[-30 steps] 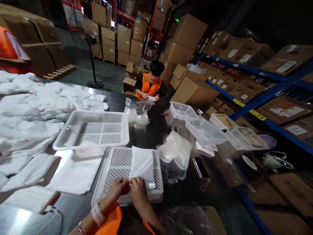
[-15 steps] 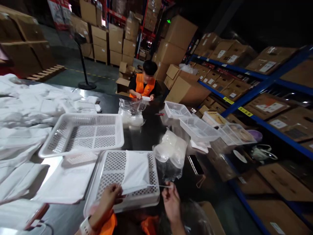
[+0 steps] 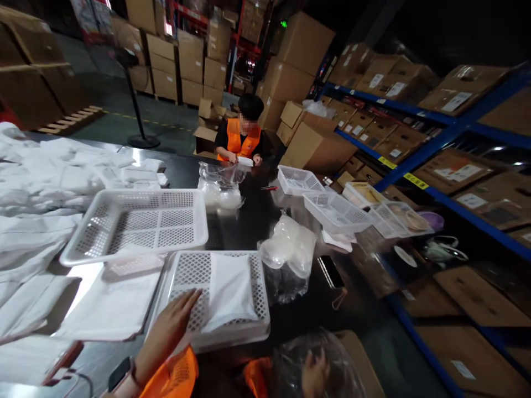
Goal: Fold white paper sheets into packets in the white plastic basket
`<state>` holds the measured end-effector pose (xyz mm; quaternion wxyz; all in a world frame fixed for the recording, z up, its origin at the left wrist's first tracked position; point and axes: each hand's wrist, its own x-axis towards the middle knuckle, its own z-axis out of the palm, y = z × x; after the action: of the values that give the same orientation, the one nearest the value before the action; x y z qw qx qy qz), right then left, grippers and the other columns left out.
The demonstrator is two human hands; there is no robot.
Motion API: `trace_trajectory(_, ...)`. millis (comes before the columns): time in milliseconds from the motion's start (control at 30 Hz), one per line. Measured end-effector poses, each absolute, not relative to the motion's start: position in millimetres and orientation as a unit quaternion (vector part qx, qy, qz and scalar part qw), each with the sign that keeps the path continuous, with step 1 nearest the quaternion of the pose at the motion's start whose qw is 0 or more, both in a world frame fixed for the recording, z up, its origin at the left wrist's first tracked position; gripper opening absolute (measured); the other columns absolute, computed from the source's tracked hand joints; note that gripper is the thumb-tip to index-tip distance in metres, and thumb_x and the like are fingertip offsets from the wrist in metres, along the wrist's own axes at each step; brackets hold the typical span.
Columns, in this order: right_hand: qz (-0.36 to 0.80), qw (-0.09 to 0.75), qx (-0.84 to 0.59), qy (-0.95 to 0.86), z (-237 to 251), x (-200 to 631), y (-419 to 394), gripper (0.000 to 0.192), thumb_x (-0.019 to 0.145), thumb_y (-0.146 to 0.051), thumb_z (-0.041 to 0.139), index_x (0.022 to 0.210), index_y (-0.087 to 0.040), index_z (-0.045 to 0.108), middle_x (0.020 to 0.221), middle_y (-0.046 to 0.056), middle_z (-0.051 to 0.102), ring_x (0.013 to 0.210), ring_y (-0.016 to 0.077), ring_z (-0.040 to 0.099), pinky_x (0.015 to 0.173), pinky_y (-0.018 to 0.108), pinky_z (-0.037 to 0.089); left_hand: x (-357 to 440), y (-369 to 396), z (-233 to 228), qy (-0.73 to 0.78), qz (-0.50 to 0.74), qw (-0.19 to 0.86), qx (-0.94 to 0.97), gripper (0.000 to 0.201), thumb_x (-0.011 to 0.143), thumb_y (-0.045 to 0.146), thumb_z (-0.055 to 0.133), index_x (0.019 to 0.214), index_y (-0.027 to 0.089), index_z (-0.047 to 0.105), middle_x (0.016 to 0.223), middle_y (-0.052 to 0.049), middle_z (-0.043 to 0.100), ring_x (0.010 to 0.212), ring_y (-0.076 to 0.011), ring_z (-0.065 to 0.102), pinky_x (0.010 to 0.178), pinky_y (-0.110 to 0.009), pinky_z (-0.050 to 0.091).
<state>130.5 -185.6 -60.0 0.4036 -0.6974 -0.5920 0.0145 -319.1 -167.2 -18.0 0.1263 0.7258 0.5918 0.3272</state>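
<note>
A flat white packet [image 3: 230,290] lies in a white perforated basket [image 3: 259,331] right in front of me. My left hand [image 3: 170,326] rests flat on the basket's near left part, fingers spread and fingertips next to the packet's left edge, holding nothing. A watch sits on that wrist. My right hand [image 3: 313,373] is low at the bottom edge, behind the film of a clear plastic bag [image 3: 332,354]. Whether its fingers hold anything is hidden.
A second, empty white basket [image 3: 136,221] stands behind the first, with flat white sheets [image 3: 112,301] to its left front and a heap of white packets [image 3: 41,182] further left. A clear bag of white items [image 3: 288,249] and a phone [image 3: 332,272] lie to the right. A co-worker [image 3: 243,138] sits at the table's far end. Blue shelving with cartons [image 3: 435,138] lines the right.
My right hand pulled away from the packet's near edge and dropped down to the clear bag at the bottom. My left hand let go of the packet edge and flattened on the basket.
</note>
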Motion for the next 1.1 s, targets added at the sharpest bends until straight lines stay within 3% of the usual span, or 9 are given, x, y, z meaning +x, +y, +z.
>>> trace_trajectory(133, -0.106, 0.33, -0.518, -0.782, -31, 73, -127, 0.059, 0.092, -0.046, 0.051, 0.147, -0.037, 0.033, 0.137, 0.015, 0.053, 0.124, 0.0377, 0.054, 0.092, 0.059, 0.051, -314, -132, 11, 0.447, 0.204, -0.047, 0.869, 0.072, 0.083, -0.003, 0.037, 0.143, 0.036, 0.045, 0.152, -0.002, 0.045, 0.142, -0.0224, 0.039, 0.117, -0.049, 0.03)
trace_trajectory(233, -0.104, 0.2, -0.304, -0.926, 1, 21, -93, 0.065, 0.084, -0.058, 0.062, 0.139, -0.027, 0.049, 0.141, 0.014, 0.053, 0.134, 0.0357, 0.044, 0.107, 0.057, 0.04, -296, -99, 37, 0.379, 0.171, -0.007, 0.909, 0.054, 0.086, 0.003, 0.043, 0.131, 0.029, 0.059, 0.147, -0.003, 0.052, 0.141, -0.0204, 0.039, 0.12, -0.046, 0.026)
trace_trajectory(333, -0.11, 0.169, -0.201, -0.959, 11, -19, -81, 0.041, 0.089, -0.046, 0.063, 0.126, -0.027, 0.062, 0.135, 0.01, 0.061, 0.136, 0.0284, 0.044, 0.113, 0.053, 0.033, -273, -69, 49, 0.377, 0.157, 0.057, 0.911, 0.041, 0.09, 0.015, 0.049, 0.129, 0.023, 0.062, 0.144, -0.006, 0.055, 0.141, -0.0223, 0.039, 0.119, -0.045, 0.026)
trace_trajectory(433, -0.117, 0.204, -0.174, -0.956, -3, -35, -90, 0.024, 0.092, -0.029, 0.06, 0.115, -0.029, 0.067, 0.124, 0.005, 0.068, 0.13, 0.0247, 0.051, 0.112, 0.052, 0.034, -257, -50, 42, 0.395, 0.143, 0.069, 0.905, 0.045, 0.093, 0.03, 0.051, 0.138, 0.028, 0.053, 0.151, -0.009, 0.047, 0.141, -0.028, 0.038, 0.115, -0.051, 0.03)
trace_trajectory(567, -0.049, 0.183, -0.215, -0.958, -33, -27, -117, 0.024, 0.095, -0.029, 0.055, 0.117, -0.03, 0.065, 0.13, 0.004, 0.066, 0.128, 0.024, 0.054, 0.11, 0.051, 0.04, -255, -47, 16, 0.416, 0.136, 0.073, 0.896, 0.047, 0.096, 0.029, 0.048, 0.142, 0.031, 0.047, 0.152, -0.009, 0.043, 0.141, -0.0286, 0.038, 0.115, -0.053, 0.028)
trace_trajectory(733, 0.07, 0.114, -0.347, -0.928, -80, -7, -158, 0.06, 0.091, -0.03, 0.053, 0.147, -0.041, 0.034, 0.139, 0.007, 0.058, 0.125, 0.0355, 0.056, 0.1, 0.064, 0.047, -255, -57, 5, 0.428, 0.149, 0.069, 0.889, 0.053, 0.093, 0.022, 0.049, 0.145, 0.031, 0.044, 0.156, -0.009, 0.037, 0.145, -0.0298, 0.032, 0.116, -0.056, 0.022)
trace_trajectory(867, 0.051, 0.174, -0.398, -0.899, -86, 14, -160, 0.079, 0.083, -0.028, 0.056, 0.151, -0.045, 0.019, 0.143, 0.01, 0.052, 0.128, 0.0456, 0.05, 0.099, 0.077, 0.039, -253, -63, 15, 0.425, 0.162, 0.097, 0.885, 0.052, 0.093, 0.021, 0.046, 0.144, 0.031, 0.044, 0.158, -0.008, 0.034, 0.146, -0.0289, 0.029, 0.118, -0.06, 0.016)
trace_trajectory(967, -0.008, 0.206, -0.378, -0.902, -52, 24, -131, 0.078, 0.084, -0.01, 0.047, 0.152, -0.039, 0.023, 0.146, 0.011, 0.05, 0.135, 0.0376, 0.045, 0.106, 0.068, 0.038, -266, -72, 21, 0.383, 0.164, 0.137, 0.899, 0.06, 0.09, 0.014, 0.045, 0.147, 0.031, 0.039, 0.156, -0.007, 0.038, 0.145, -0.0258, 0.032, 0.12, -0.057, 0.015)
trace_trajectory(1100, -0.014, 0.106, -0.234, -0.966, 3, 17, -86, 0.066, 0.088, 0.001, 0.043, 0.146, -0.031, 0.041, 0.144, 0.009, 0.053, 0.14, 0.0239, 0.041, 0.113, 0.056, 0.036, -291, -100, 17, 0.369, 0.148, 0.118, 0.91, 0.085, 0.078, -0.001, 0.047, 0.153, 0.03, 0.024, 0.159, -0.006, 0.03, 0.147, -0.0235, 0.026, 0.121, -0.052, 0.016)
